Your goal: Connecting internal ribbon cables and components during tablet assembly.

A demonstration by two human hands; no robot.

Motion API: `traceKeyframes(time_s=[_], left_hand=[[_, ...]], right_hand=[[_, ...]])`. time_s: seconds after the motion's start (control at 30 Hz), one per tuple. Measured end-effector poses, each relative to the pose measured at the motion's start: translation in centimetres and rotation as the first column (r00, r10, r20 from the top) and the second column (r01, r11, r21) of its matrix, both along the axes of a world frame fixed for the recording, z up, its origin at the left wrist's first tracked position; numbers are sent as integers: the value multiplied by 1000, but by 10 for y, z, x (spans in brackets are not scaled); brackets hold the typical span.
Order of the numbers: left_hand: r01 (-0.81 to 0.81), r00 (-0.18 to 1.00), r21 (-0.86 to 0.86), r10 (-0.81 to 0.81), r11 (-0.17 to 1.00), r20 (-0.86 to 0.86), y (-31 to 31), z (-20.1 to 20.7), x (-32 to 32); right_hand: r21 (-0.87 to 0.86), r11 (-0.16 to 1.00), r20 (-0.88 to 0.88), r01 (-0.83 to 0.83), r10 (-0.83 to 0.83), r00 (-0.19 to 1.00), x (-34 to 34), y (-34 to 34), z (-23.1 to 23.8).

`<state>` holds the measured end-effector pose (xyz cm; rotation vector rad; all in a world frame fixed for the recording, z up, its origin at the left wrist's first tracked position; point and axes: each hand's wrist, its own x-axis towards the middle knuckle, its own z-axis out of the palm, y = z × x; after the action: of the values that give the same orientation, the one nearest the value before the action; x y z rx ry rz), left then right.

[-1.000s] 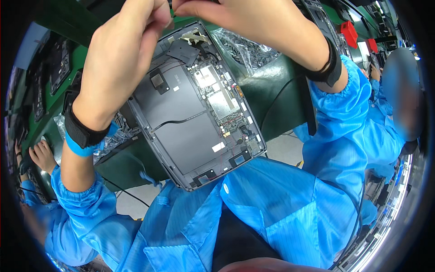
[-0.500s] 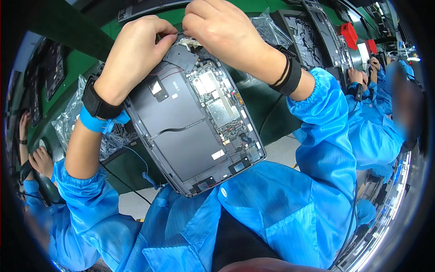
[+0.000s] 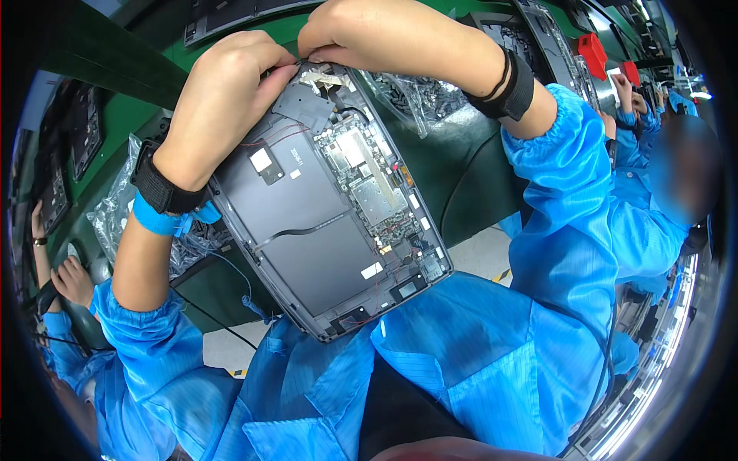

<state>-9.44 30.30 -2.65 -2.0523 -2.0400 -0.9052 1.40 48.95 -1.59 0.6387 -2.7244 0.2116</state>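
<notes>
A grey tablet housing [image 3: 304, 253] lies open and tilted before me, its near end against my smock. Along its right side runs a circuit board [image 3: 361, 173] with metal shields. A black ribbon cable [image 3: 300, 230] crosses the bare inside, and thin red wires run near the far end. My left hand [image 3: 231, 96] is closed in a pinch at the far edge. My right hand [image 3: 342, 34] bends over the same edge, fingers closed, its tips close to the left ones. Whatever is between the fingertips is hidden. Crumpled whitish tape [image 3: 323, 78] sits just below my right fingers.
Clear plastic bags of small dark parts [image 3: 430, 100] [image 3: 188, 250] lie on both sides of the green bench. Red holders [image 3: 592, 55] stand at the far right. Other housings [image 3: 84, 127] lie at the left. Co-workers sit on both sides; a cable [image 3: 207, 311] hangs below the bench.
My right hand has dropped lower and closer to my left fingertips, its forearm swinging to the right. My left hand and the housing have shifted only slightly.
</notes>
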Motion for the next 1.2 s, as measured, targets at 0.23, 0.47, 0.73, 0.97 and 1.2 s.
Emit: traceKeyframes(time_s=[0.23,0.47,0.73,0.97,1.2], left_hand=[[3,999,-30,-4,1000,-46,-1,4,0],[-53,994,-11,52,999,-98,3,-1,6],[-39,999,-11,38,999,-22,4,1,5],[-62,994,-18,60,998,-95,4,1,7],[-52,993,-55,46,997,-105,5,7,7]], right_hand=[[12,1000,2,6,-6,1000,-1,-2,-1],[72,995,-56,71,-67,996,7,-10,-3],[79,997,-28,23,-20,999,4,-3,-2],[46,998,-27,46,-45,999,4,-8,-2],[127,988,-90,85,-74,993,16,-11,5]])
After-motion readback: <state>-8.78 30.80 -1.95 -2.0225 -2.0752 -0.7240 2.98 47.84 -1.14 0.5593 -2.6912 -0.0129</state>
